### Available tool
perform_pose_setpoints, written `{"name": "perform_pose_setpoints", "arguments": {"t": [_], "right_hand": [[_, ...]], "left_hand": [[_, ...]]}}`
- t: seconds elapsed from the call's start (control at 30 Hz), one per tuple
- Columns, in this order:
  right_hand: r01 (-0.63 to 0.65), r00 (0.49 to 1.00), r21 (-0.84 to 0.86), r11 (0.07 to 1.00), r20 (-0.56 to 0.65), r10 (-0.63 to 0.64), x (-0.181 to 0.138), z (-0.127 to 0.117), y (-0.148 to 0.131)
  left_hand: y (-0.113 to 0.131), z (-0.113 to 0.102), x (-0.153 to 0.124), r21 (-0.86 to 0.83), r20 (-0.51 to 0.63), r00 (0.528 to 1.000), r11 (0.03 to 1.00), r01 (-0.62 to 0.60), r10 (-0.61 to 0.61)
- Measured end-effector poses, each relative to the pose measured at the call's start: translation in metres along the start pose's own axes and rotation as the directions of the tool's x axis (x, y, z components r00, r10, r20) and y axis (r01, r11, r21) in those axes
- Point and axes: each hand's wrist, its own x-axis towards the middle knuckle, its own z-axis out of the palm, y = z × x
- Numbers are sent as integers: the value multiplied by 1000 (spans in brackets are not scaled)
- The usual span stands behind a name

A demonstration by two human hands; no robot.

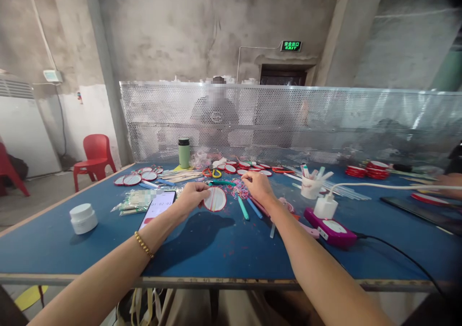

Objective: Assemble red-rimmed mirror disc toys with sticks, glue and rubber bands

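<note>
My left hand (196, 193) pinches the edge of a small round white disc with a red rim (215, 199). The disc is held upright above the table, and pale stripes cross its face. My right hand (257, 184) is closed, fingertips together, over a tangled heap of thin pink, blue and purple strands (239, 189). What those fingers hold, if anything, is too small to make out. Beside the heap lie a green pen-like stick (243, 208) and a blue one (255, 209). Yellow-handled pliers (216, 173) rest behind the disc.
A phone (160, 205) and white jar (83, 218) are at left. More red-rimmed discs (243, 165) lie behind my hands. To the right are a cup of sticks (311, 187) and a purple power strip (330, 227) with cables. Another person's hand (449, 186) is at far right.
</note>
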Motion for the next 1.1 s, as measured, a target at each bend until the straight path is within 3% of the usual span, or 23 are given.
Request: {"name": "perform_pose_setpoints", "arguments": {"t": [0.23, 0.6, 0.9, 1.1], "right_hand": [[-54, 990, -115, 992, 121, 68, 0, 2, 2], [-96, 951, -393, 914, 234, 200, 0, -15, 13], [-56, 905, -428, 902, 359, 227, 8, -6, 12], [-68, 910, -402, 913, 351, 222, 9, 1, 13]], "left_hand": [[0, 1, -1, 6, 13, 1000, 1000, -2, 2], [4, 1, -2, 20, 12, 1000, 1000, -17, 16], [3, -2, 0, 30, 16, 1000, 999, -23, 22], [2, -3, 1, 33, 16, 1000, 999, -23, 23]]}}
